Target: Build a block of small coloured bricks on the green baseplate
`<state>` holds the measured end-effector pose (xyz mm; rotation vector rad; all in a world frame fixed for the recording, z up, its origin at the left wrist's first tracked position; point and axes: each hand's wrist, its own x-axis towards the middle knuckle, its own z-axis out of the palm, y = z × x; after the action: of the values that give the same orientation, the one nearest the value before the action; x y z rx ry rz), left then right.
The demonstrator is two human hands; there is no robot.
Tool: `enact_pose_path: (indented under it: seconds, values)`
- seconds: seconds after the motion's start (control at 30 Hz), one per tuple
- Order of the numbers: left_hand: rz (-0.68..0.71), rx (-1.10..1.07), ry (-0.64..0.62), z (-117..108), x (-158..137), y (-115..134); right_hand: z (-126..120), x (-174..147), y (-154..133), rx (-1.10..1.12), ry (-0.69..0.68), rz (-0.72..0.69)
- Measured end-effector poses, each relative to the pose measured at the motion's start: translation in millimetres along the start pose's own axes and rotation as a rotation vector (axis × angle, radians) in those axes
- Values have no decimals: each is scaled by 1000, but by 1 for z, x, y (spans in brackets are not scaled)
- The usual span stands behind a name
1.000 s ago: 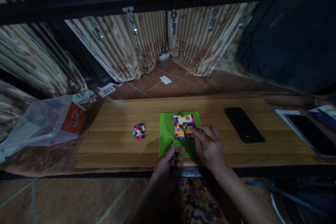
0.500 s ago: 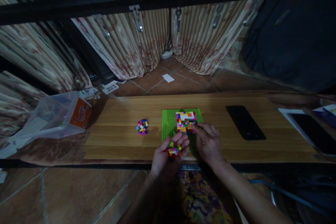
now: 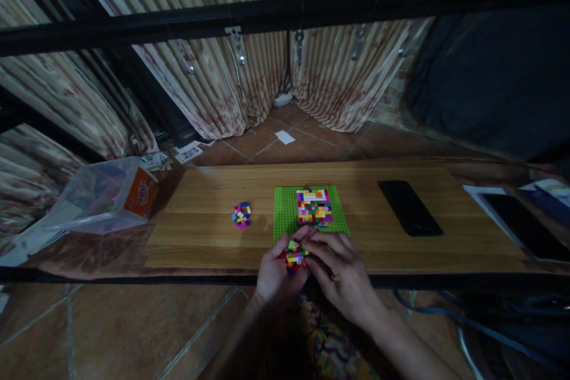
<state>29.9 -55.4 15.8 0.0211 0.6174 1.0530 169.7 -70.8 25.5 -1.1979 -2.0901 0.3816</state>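
At the near edge of the wooden table (image 3: 196,190), the left hand (image 3: 272,276) is turned palm up and curled into a cup, holding loose bricks (image 3: 296,257) of mixed colours. The right hand (image 3: 345,270) is bent over that handful, fingertips among or just above the bricks; whether it pinches one cannot be told.

Just beyond the hands lies the green plate (image 3: 284,205), its near part hidden by them. Over its middle sits a brick panel (image 3: 314,208), packed in close rows of white, yellow, red, pink and green. Whether the panel is pressed straight onto the studs cannot be determined.

Progress, as judged: the panel appears largely filled, with no gap that can be made out at this size. Green studs show on both sides of it. Not yet placed are the bricks in the palm and a brick pile (image 3: 241,215) on the table, well apart to the left of the plate. How many of these are needed cannot be established.

Farther out, a black phone (image 3: 410,208) lies to the right and a clear bin (image 3: 104,196) stands past the table's left end.
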Motion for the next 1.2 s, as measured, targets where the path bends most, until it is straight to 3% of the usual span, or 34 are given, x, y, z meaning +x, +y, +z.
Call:
enact_pose_path:
  seconds: [0.27, 0.37, 0.5, 0.77, 0.97, 1.2]
  values:
    - [-5, -24, 47, -5, 0, -7, 9, -1, 4, -36, -6, 12]
    - [-22, -16, 176, -7, 1, -11, 9, -3, 5, -10, -17, 47]
    - [43, 237, 311, -11, 1, -18, 4, -5, 7, 12, -61, 95]
    - [204, 688, 166, -12, 4, -24, 2, -4, 10, 0, -112, 185]
    - [347, 769, 301, -15, 18, -38, 9, -4, 7, 18, -15, 306]
    - [559, 812, 344, -15, 29, -54, 24, -6, 8, -57, 137, 400]
